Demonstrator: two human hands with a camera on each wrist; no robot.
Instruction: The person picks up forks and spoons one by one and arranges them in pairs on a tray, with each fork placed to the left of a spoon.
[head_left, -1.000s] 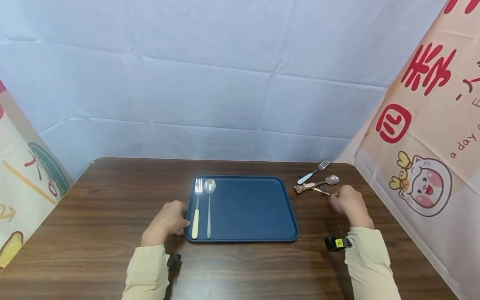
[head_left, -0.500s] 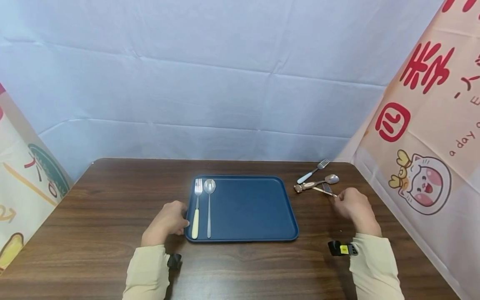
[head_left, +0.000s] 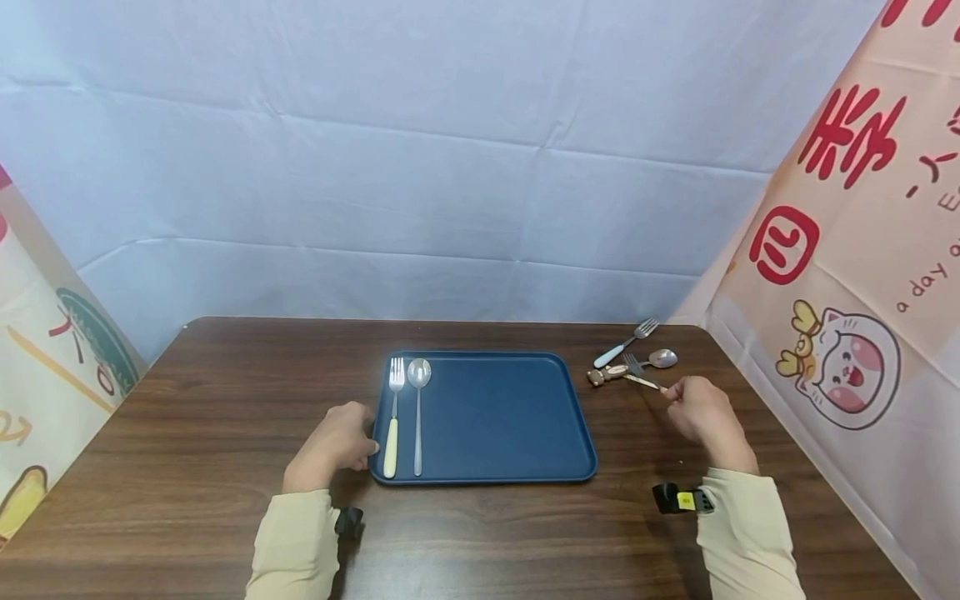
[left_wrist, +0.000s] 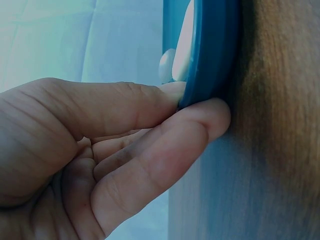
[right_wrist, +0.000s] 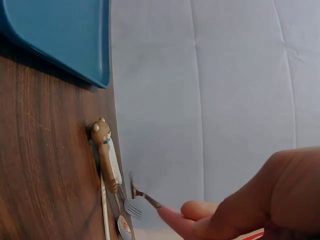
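Note:
My left hand (head_left: 335, 439) pinches the left rim of a blue tray (head_left: 502, 417) between thumb and fingers, as the left wrist view shows up close. A fork with a cream handle (head_left: 391, 450) and a silver spoon (head_left: 418, 417) lie side by side on the tray's left part. At the right, my right hand (head_left: 705, 412) pinches a small metal fork (right_wrist: 148, 199) by its handle end, tines raised and pointing away. Those tines overlap a brown bear-handled spoon (right_wrist: 106, 162) in the head view. A thin pale handle (right_wrist: 105, 212) lies beside that spoon.
Behind the bear-handled spoon lies a fork with a light blue handle (head_left: 611, 356). The brown wooden table (head_left: 487, 542) reaches a pale cloth (head_left: 450, 208) at its back edge. A printed cloth (head_left: 847, 292) hangs along the right side.
The pinched fork's tines have swung up and left, over the bear-handled spoon. My right hand has shifted slightly right. The left hand and tray have stayed put.

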